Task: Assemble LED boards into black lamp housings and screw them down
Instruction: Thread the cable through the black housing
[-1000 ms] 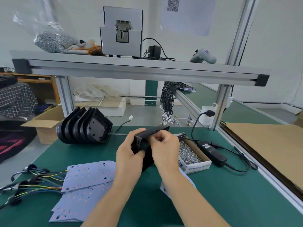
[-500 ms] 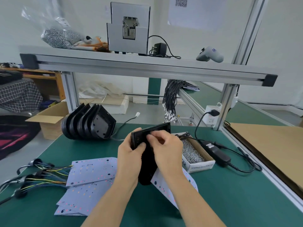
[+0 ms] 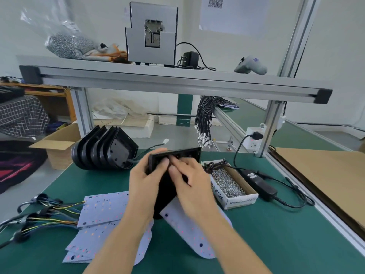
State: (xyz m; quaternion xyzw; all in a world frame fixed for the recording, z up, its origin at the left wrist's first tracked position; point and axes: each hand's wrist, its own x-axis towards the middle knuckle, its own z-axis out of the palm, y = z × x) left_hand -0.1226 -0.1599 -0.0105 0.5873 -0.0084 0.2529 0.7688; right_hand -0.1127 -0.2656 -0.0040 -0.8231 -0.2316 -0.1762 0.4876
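A black lamp housing (image 3: 173, 157) is held upright above the green mat (image 3: 276, 234), near its middle, its flat top edge uppermost and its rounded lower end pointing down toward the boards beneath. Its open face is turned to the person; small recesses show along the top rim, though the inside is too dark and blurred to read.

The left hand (image 3: 147, 184) wraps the housing's left side, thumb laid across the front near the top, fingers hidden behind. The right hand (image 3: 189, 180) comes in from the right with its fingers (image 3: 175, 165) stretched flat and pressed together against the housing's front, just beside the left thumb; it is blurred, and whether it pinches anything cannot be told.

Under the hands lie white LED boards (image 3: 104, 208), one (image 3: 189, 232) jutting right beneath the right forearm. Coloured wires (image 3: 45, 214) trail left from them. A row of more housings (image 3: 104, 151) stands behind at left, and a box of screws (image 3: 230, 182) sits just right of the hands.
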